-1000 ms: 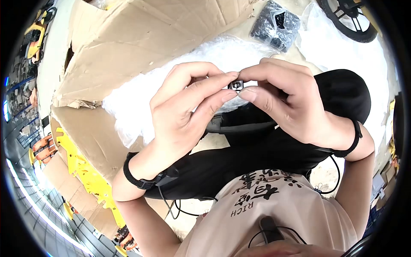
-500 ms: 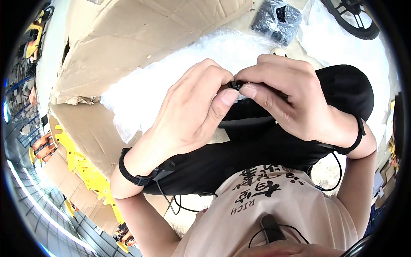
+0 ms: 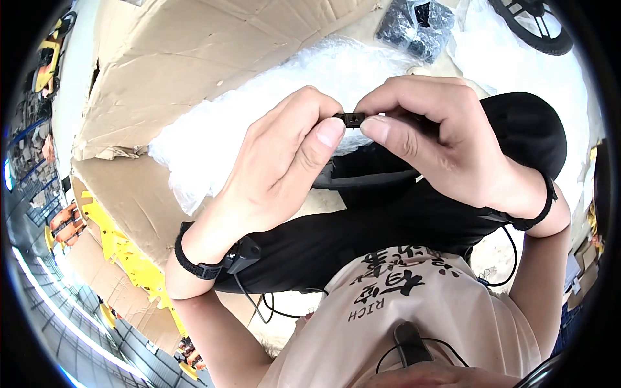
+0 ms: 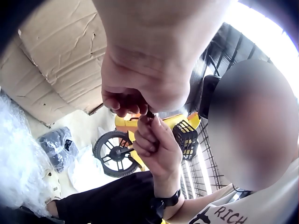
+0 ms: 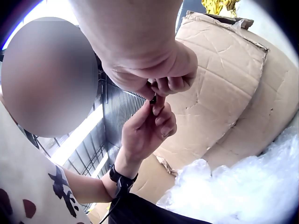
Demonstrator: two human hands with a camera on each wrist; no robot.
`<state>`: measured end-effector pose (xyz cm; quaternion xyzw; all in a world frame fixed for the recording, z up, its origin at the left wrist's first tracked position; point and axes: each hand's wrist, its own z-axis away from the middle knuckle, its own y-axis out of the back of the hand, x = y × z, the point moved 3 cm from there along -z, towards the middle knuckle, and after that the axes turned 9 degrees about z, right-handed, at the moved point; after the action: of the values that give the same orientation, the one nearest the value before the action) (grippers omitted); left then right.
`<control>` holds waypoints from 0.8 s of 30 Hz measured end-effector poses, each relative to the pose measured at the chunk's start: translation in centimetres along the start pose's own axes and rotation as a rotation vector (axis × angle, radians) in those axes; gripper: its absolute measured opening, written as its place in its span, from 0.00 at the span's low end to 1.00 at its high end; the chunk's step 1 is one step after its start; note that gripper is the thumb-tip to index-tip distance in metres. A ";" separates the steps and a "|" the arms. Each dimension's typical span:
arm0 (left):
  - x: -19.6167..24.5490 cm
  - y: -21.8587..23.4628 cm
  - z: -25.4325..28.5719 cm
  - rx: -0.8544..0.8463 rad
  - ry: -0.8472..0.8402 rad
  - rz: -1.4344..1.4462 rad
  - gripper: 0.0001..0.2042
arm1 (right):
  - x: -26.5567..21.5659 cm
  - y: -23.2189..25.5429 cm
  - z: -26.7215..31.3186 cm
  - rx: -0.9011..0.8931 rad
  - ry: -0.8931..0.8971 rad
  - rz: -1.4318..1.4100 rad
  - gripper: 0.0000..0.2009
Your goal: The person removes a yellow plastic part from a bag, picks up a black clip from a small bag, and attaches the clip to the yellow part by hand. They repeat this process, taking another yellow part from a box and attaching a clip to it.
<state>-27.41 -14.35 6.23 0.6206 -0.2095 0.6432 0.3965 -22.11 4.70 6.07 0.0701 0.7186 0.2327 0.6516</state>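
Observation:
Between my two hands, in the head view, is a small dark block-like part (image 3: 353, 120) with a little hole in its face. My left hand (image 3: 278, 161) pinches its left end between thumb and curled forefinger. On the other end, my right hand (image 3: 446, 142) grips it between thumb and forefinger. The fingertips cover both ends of the part, so its full shape is hidden. In the right wrist view the same dark part (image 5: 153, 100) shows as a tiny piece where the fingertips meet. Both hands are raised over the lap, above black trousers (image 3: 388, 213).
Crumpled clear plastic wrap (image 3: 220, 129) lies beyond the hands, beside a large cardboard box (image 3: 213, 52). A plastic-wrapped dark bundle (image 3: 417, 32) and a black spoked wheel (image 3: 540, 26) are at the back right. Yellow parts (image 3: 123, 249) lie at the left.
The left hand's fingers have shifted from extended to more curled on the part. The part has turned, now showing a dark face instead of a shiny one.

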 end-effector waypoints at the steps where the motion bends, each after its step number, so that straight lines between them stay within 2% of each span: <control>1: -0.1 0.0 0.0 0.000 0.002 0.000 0.11 | -0.2 0.1 -0.1 -0.050 -0.028 0.017 0.07; 6: 0.1 -0.3 0.0 -0.009 -0.043 -0.057 0.12 | 0.3 -0.5 -0.1 -0.123 -0.010 0.082 0.08; 8: 0.1 -0.7 0.0 0.012 -0.065 -0.072 0.12 | 0.4 -0.8 -0.1 -0.029 0.145 0.093 0.08; 12: -0.5 -1.0 0.0 -0.003 -0.130 -0.139 0.13 | 0.4 -1.3 0.3 -0.059 0.144 0.090 0.08; 14: -0.5 -1.0 0.1 -0.009 -0.098 -0.119 0.13 | 0.3 -1.5 0.5 -0.153 0.062 0.096 0.09; 18: -0.3 -1.0 0.3 0.018 -0.012 -0.065 0.14 | 0.0 -1.2 0.3 -0.155 0.077 0.092 0.10; 24: 0.1 -1.0 0.2 0.026 -0.021 -0.066 0.16 | 0.1 -1.3 0.3 -0.111 0.088 0.026 0.10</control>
<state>-26.48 -13.85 6.18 0.6388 -0.1850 0.6260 0.4072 -21.55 3.69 5.45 0.0331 0.7316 0.2834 0.6191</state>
